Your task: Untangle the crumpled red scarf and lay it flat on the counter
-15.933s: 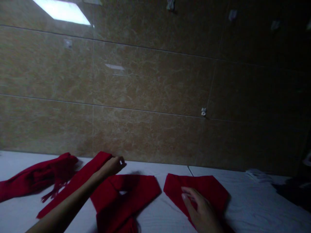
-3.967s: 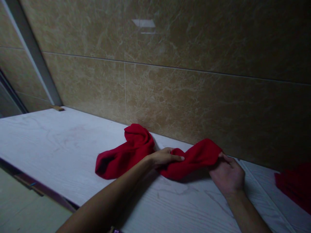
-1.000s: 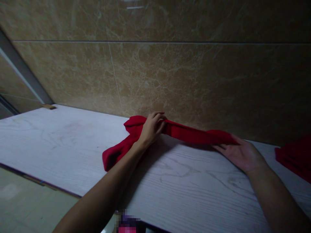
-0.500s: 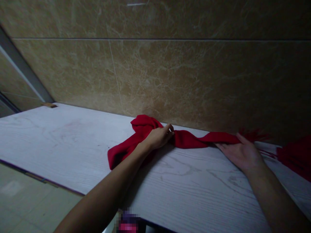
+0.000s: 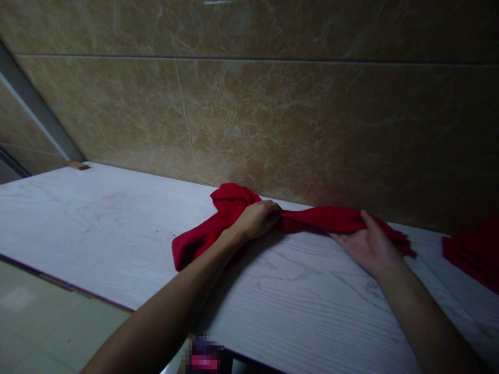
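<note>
A long red scarf [image 5: 323,219] with a fringed end lies along the back of a pale wood-grain table, its left part looped and bunched. My left hand [image 5: 255,219] is closed on the scarf beside the bunched loops, its fingertips pinching the narrow strip. Further right, my right hand [image 5: 368,246] holds the strip near its fringed end. The thumb rests over the cloth and the fingers lie beneath it, palm turned up. Part of the bunched scarf is hidden behind my left forearm.
More red cloth [image 5: 473,254] lies at the right edge. Behind the table [image 5: 117,218] rises a brown marbled tile wall [image 5: 249,119]. A small wooden block [image 5: 77,165] sits at the far left corner, by a grey metal post [image 5: 50,114]. Floor tiles show at lower left.
My right hand has moved left, bringing the fringed end closer to my left hand. The end has come away from the other red cloth. My left fingers have closed more tightly.
</note>
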`<state>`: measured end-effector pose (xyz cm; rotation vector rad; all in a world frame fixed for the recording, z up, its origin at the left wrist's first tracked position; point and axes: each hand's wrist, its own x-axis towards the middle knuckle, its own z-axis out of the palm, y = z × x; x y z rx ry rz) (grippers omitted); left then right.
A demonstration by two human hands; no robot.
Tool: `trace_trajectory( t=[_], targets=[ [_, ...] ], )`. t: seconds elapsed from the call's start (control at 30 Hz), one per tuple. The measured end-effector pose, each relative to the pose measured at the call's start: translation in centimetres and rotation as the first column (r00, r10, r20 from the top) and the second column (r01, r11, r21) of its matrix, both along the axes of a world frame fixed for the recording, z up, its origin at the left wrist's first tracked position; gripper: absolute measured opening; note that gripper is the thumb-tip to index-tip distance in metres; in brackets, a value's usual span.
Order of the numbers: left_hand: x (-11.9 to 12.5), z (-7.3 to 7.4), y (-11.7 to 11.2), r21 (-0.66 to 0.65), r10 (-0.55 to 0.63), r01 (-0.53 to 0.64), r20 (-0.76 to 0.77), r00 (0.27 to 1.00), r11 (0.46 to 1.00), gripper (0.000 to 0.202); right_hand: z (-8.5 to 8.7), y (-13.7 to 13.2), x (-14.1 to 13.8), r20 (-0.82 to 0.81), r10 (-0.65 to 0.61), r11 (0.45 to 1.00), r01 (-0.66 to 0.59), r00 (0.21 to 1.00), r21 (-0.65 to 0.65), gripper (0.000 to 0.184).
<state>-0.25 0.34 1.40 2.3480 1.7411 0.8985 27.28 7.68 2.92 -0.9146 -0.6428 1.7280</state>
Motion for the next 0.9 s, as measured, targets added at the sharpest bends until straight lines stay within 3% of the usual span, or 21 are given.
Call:
trace_trajectory(
  t=[0.07,0.13,0.3,0.47,0.63,0.77,0.9],
  targets=[
    [0.3,0.1,-0.1,0.006,-0.033,0.033,-0.010,0.999,0.999,0.019,-0.4,-1.2,-1.8,0.042,0.234,0.971,-0.232,0.971,-0.058,0.035],
    [0.7,0.2,-0.3,0.009,-0.076,0.076,-0.036,0.996,0.997,0.019,-0.7,-2.4,-3.4,0.066,0.377,0.925,-0.372,0.924,-0.079,0.036],
    [2.0,0.6,-1.0,0.023,-0.144,0.148,-0.120,0.982,0.989,0.023,-1.6,-3.9,-5.2,0.122,0.465,0.883,-0.450,0.877,-0.131,0.033],
    [3.0,1.0,-1.4,0.021,-0.207,0.213,-0.159,0.965,0.977,0.021,-2.6,-3.5,-5.3,0.130,0.375,0.927,-0.375,0.918,-0.025,0.008],
    [3.4,1.1,-1.6,-0.022,-0.247,0.247,-0.109,0.963,0.969,0.030,-2.4,-3.1,-5.0,0.047,0.302,0.948,-0.305,0.952,0.088,0.011],
    [2.9,0.9,-1.4,-0.092,-0.089,0.081,-0.089,0.992,0.992,0.033,-1.8,-3.2,-5.1,-0.043,0.203,0.973,-0.196,0.978,0.122,0.016],
    [1.7,0.5,-1.0,-0.150,0.060,-0.101,-0.257,0.964,0.984,0.039,-1.6,-2.6,-4.6,-0.131,0.096,0.987,-0.078,0.987,0.139,0.015]
  ],
)
